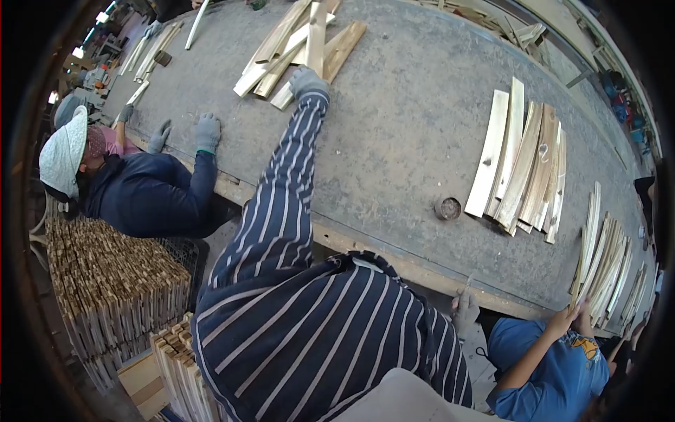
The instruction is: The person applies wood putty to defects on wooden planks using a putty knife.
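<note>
Gloved left hand (309, 81) seemingly closes on 1 wood strip (316, 32); right hand (464, 311) at table edge (394, 258), grip unclear.

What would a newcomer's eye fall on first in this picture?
The striped sleeve runs up the middle, its gloved left hand on a heap of wood strips at the far side of the grey table. A fanned row of pale slats lies to the right beside a round tin; at left a person in a white hat leans on the table.
</note>
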`<state>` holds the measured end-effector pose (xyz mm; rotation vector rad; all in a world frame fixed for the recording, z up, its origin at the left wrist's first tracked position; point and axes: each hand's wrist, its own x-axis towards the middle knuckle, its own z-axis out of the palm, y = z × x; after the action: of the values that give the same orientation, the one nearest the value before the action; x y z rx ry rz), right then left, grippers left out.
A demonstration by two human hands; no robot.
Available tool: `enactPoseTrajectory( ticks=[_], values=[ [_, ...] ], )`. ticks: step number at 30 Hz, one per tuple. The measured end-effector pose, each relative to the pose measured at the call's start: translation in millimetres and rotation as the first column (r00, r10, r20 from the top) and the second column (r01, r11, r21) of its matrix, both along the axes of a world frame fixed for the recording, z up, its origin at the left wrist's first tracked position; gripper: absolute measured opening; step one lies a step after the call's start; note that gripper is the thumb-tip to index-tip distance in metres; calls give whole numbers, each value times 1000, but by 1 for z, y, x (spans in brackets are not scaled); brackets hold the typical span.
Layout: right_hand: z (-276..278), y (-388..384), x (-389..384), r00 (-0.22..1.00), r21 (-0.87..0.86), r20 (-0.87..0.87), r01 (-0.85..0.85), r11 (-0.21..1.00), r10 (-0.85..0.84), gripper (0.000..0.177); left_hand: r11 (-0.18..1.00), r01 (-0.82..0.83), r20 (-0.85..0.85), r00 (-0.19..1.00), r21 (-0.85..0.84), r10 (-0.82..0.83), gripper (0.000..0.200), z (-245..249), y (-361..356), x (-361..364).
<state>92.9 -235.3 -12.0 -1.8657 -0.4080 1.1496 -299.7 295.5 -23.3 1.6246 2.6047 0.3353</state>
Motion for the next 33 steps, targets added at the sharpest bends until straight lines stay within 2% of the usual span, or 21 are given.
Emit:
enactPoseTrajectory(
  ticks=[2, 3, 5, 6, 8, 9, 10, 11, 13, 15, 16, 17, 18, 20, 25, 27, 28, 30, 33],
  values=[
    [28, 23, -6, 972, -63, 124, -194, 979, 201, 23, 998, 60, 31, 998, 26, -61, 74, 27, -43, 19],
    [41, 36, -11, 972, -75, 126, -192, 979, 200, 23, 992, 90, 87, 991, 92, -98, 76, 15, -65, 24],
    [62, 76, -19, 838, -32, 386, -404, 914, 384, 20, 965, 169, 166, 965, 200, -203, 80, 4, -123, 36],
    [69, 95, -27, 820, 7, 417, -435, 900, 393, 18, 946, 218, 188, 946, 240, -266, 82, 8, -159, 44],
    [91, 134, -53, 758, 118, 503, -537, 836, 416, 16, 973, 215, 216, 949, 84, -228, 85, 18, -226, 55],
    [101, 154, -67, 714, 182, 554, -605, 775, 427, 18, 969, 240, 281, 935, -51, -217, 85, 32, -255, 56],
    [97, 168, -75, 643, 173, 611, -678, 714, 462, 21, 945, 268, 342, 920, -188, -193, 85, 45, -282, 53],
    [90, 182, -82, 566, 159, 662, -747, 646, 492, 24, 940, 268, 347, 919, -210, -185, 85, 50, -309, 48],
    [69, 212, -108, 424, 196, 845, -812, 550, 326, 22, 913, 318, 360, 908, -256, -215, 84, 58, -348, 33],
    [50, 241, -131, 274, 24, 891, -825, 565, 363, 23, 900, 323, 366, 908, -292, -207, 83, 66, -370, 15],
    [35, 255, -140, 241, -8, 896, -830, 557, 372, 25, 893, 331, 369, 905, -305, -209, 82, 67, -380, 6],
    [21, 269, -150, 207, -37, 903, -836, 547, 378, 27, 916, 346, 354, 898, -201, -262, 81, 59, -391, -3],
    [11, 280, -158, 204, -38, 900, -845, 534, 386, 27, 920, 332, 353, 903, -207, -246, 81, 63, -395, -6],
    [-3, 294, -173, 30, -219, 891, -845, 488, 452, 32, 902, 335, 347, 908, -273, -233, 81, 76, -398, -10],
    [-24, 287, -193, -39, -250, 913, -842, 479, 407, 35, 912, 343, 372, 895, -224, -245, 83, 79, -401, -13],
    [-7, 279, -198, -71, -303, 863, -865, 399, 500, 36, 914, 342, 371, 896, -220, -246, 84, 80, -402, -15],
    [-3, 279, -199, -72, -304, 862, -866, 397, 503, 36, 908, 349, 374, 894, -234, -248, 84, 80, -402, -17],
    [-2, 281, -196, 9, -189, 884, -908, 374, 467, 41, 901, 357, 378, 891, -245, -251, 85, 80, -401, -18],
    [-4, 294, -193, 9, -219, 881, -878, 425, 474, 40, 893, 336, 349, 910, -300, -225, 85, 83, -399, -19]
  ],
)
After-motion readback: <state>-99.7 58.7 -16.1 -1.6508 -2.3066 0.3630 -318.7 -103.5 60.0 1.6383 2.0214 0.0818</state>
